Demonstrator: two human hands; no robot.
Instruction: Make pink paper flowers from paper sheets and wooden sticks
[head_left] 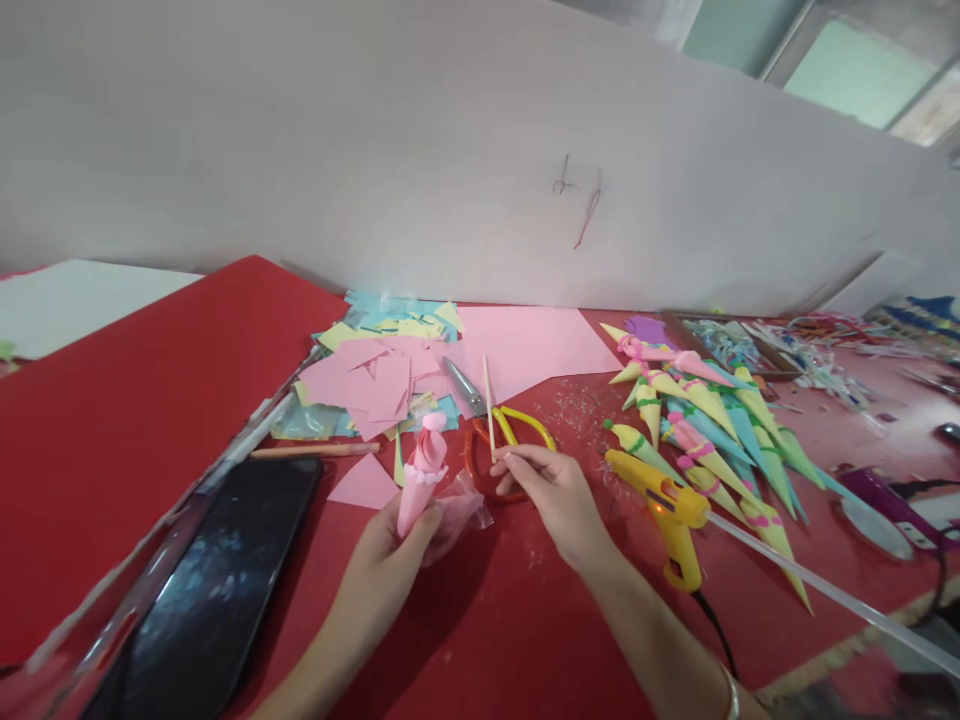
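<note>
My left hand [394, 550] is closed around the lower part of a pink paper ice cream cone [421, 475], which stands upright with a swirled top, a small ball on its tip and a pale frilled band. Between thumb and fingertips, my right hand [551, 495] pinches a thin pale wooden stick [488, 400] that points up and away. Behind that stick lie scissors [510, 430] with red and yellow handles, blades pointing to the back. A crumpled clear plastic bag [456, 515] with pink contents rests just right of my left hand.
Pink paper pieces [367, 380] pile up behind my left hand, near a large pink sheet [532, 345]. A yellow glue gun [667, 510] with a long glue stick lies right, before many finished paper cones [712, 420]. A black phone [217, 580] and red board [150, 420] lie left.
</note>
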